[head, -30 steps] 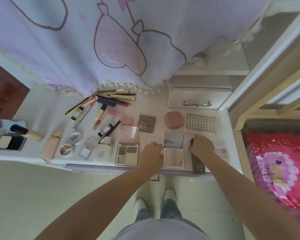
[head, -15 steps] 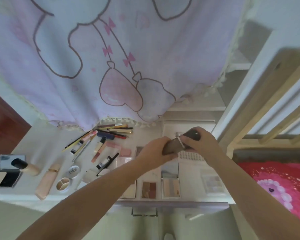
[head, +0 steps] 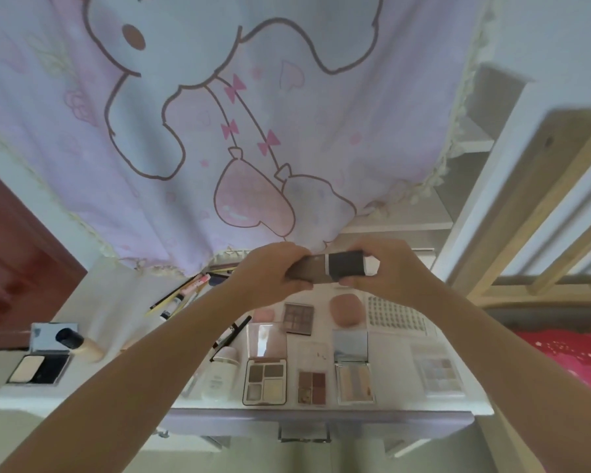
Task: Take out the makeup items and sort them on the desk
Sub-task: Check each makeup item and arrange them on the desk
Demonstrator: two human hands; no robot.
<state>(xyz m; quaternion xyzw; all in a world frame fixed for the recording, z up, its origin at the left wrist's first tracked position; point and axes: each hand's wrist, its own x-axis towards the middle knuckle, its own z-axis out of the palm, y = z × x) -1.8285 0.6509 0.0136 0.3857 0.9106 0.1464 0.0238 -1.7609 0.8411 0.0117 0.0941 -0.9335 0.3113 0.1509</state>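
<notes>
Both my hands hold a long brown makeup tube with a dark cap [head: 331, 269] level in the air above the white desk [head: 451, 409]. My left hand [head: 270, 273] grips the brown body and my right hand [head: 386, 268] grips the dark cap end. Below them several open eyeshadow palettes lie in a row near the desk's front: a four-pan one [head: 265, 380], a small reddish one [head: 312, 387], a striped one with a mirror lid [head: 354, 384] and a pale one [head: 439, 372].
Pencils and tubes [head: 181, 295] lie fanned at the back left. A foundation bottle [head: 79, 344] and a black compact [head: 38, 368] sit at the far left. A pink case [head: 347, 310] and a sticker sheet [head: 398, 314] lie behind the palettes. A cartoon curtain [head: 219, 114] hangs behind.
My hands left the desk's front edge, lifted the brown tube up and now hold it level between them. The view has tilted upward.
</notes>
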